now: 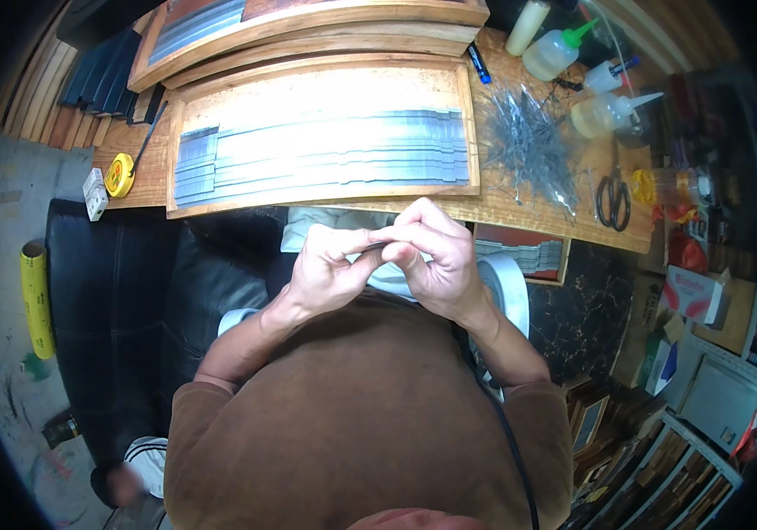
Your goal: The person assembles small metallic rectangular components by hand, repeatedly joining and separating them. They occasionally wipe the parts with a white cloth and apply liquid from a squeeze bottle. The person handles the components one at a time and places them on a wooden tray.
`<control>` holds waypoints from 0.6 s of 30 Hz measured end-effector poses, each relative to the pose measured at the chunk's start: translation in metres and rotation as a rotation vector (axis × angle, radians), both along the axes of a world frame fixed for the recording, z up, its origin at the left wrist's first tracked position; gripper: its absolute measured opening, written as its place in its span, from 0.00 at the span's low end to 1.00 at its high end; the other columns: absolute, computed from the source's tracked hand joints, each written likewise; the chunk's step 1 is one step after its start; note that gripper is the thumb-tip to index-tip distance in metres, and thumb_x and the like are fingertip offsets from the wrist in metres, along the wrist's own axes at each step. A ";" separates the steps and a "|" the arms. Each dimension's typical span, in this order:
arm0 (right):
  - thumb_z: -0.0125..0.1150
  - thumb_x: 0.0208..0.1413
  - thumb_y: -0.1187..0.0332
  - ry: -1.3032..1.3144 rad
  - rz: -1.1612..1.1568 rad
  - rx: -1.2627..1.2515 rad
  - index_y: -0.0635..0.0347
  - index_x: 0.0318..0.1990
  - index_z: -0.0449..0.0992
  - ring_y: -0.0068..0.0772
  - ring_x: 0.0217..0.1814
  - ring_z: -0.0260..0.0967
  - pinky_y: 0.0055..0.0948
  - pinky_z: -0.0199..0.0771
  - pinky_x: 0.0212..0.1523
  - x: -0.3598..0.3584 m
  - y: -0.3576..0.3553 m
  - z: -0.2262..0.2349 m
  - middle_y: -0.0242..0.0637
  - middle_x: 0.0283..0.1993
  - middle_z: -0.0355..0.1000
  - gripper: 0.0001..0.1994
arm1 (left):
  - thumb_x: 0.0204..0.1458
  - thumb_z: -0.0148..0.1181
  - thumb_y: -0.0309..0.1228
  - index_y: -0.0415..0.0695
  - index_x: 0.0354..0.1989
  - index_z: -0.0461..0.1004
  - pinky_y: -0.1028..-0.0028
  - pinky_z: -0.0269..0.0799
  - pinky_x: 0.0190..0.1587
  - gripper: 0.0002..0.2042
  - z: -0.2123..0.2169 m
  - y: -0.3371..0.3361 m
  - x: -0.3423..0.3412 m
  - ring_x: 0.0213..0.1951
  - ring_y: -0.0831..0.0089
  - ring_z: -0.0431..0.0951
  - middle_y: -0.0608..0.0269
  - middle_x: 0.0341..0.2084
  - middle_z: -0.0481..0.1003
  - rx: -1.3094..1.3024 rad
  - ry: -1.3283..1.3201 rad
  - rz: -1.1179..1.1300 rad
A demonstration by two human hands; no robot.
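Hands: left hand [323,269] and right hand [436,256] meet in front of the person's chest, just below the near edge of the bench [519,212].
Left hand state: closed in a pinch, thumb and forefinger pressed on one end of a thin metal piece [376,246].
Right hand state: curled shut, fingertips nipping the other end of the same piece.
Thin metal piece: small, dark, narrow; mostly hidden between the fingertips, so its exact shape cannot be told.
Handling: it looks light and thin, probably springy rather than stiff, with edges that may be sharp (a judgement from its look only); a hold at both ends with the fingertips, as now, seems the safest way to keep it from slipping or bending.
Wooden tray [186,132]: on the bench straight ahead, holding long rows of grey metal strips [325,155].
Wire pile [527,146]: loose thin pins or wires, right of the tray.
Scissors [613,201]: near the right end of the bench.
Squeeze bottles [564,49]: at the far right corner.
Tape measure [120,175]: yellow, left of the tray.
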State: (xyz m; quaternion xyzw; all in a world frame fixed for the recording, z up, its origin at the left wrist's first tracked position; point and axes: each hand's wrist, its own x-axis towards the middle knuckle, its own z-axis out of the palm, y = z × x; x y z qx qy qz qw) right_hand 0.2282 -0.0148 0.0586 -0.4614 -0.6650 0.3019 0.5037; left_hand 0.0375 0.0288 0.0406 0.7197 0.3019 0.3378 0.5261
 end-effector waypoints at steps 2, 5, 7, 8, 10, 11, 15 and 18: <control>0.76 0.56 0.71 0.072 0.065 -0.096 0.63 0.44 0.87 0.28 0.31 0.70 0.26 0.69 0.30 -0.002 -0.002 -0.007 0.36 0.34 0.72 0.10 | 0.57 0.68 0.21 0.42 0.48 0.85 0.77 0.72 0.29 0.11 -0.016 -0.010 -0.003 0.23 0.81 0.77 0.56 0.22 0.81 -0.076 -0.086 0.021; 0.73 0.53 0.80 0.126 0.074 -0.226 0.64 0.43 0.87 0.24 0.31 0.71 0.25 0.70 0.29 -0.010 -0.012 -0.023 0.35 0.34 0.74 0.10 | 0.57 0.66 0.20 0.41 0.46 0.85 0.78 0.70 0.27 0.10 -0.030 -0.022 -0.010 0.23 0.84 0.74 0.59 0.22 0.80 -0.114 -0.044 0.033; 0.74 0.53 0.80 0.120 0.036 -0.230 0.63 0.43 0.88 0.23 0.32 0.71 0.24 0.70 0.31 -0.013 -0.017 -0.031 0.34 0.33 0.75 0.10 | 0.58 0.64 0.19 0.40 0.45 0.85 0.78 0.68 0.27 0.09 -0.035 -0.025 -0.017 0.22 0.85 0.72 0.59 0.21 0.79 -0.123 0.035 0.003; 0.75 0.52 0.81 0.118 0.019 -0.232 0.62 0.43 0.88 0.23 0.32 0.72 0.23 0.70 0.33 -0.015 -0.018 -0.034 0.33 0.33 0.75 0.10 | 0.59 0.65 0.20 0.38 0.45 0.85 0.78 0.70 0.28 0.08 -0.041 -0.026 -0.020 0.24 0.84 0.74 0.60 0.22 0.81 -0.146 0.047 0.000; 0.75 0.53 0.80 0.093 -0.001 -0.183 0.63 0.42 0.88 0.25 0.32 0.72 0.25 0.71 0.33 -0.020 -0.019 -0.041 0.34 0.32 0.74 0.09 | 0.61 0.67 0.23 0.34 0.45 0.85 0.79 0.74 0.32 0.07 -0.052 -0.028 -0.023 0.27 0.83 0.78 0.62 0.25 0.83 -0.193 0.072 -0.007; 0.75 0.53 0.79 0.088 -0.008 -0.171 0.63 0.43 0.88 0.25 0.33 0.72 0.25 0.71 0.33 -0.021 -0.019 -0.046 0.35 0.33 0.75 0.09 | 0.61 0.67 0.23 0.34 0.44 0.85 0.79 0.73 0.32 0.07 -0.052 -0.030 -0.022 0.27 0.84 0.78 0.62 0.25 0.83 -0.204 0.064 0.016; 0.75 0.53 0.79 0.133 0.052 -0.236 0.63 0.43 0.88 0.26 0.34 0.73 0.25 0.73 0.36 -0.015 -0.016 -0.044 0.35 0.34 0.75 0.09 | 0.61 0.68 0.23 0.34 0.44 0.85 0.78 0.74 0.32 0.07 -0.041 -0.032 -0.016 0.28 0.84 0.79 0.61 0.26 0.85 -0.235 0.010 0.086; 0.76 0.53 0.78 0.164 0.066 -0.385 0.63 0.42 0.88 0.27 0.34 0.74 0.24 0.73 0.37 -0.015 -0.015 -0.031 0.35 0.35 0.76 0.09 | 0.61 0.68 0.23 0.34 0.44 0.85 0.77 0.76 0.32 0.07 -0.044 -0.033 -0.016 0.28 0.82 0.80 0.58 0.27 0.85 -0.222 0.002 0.105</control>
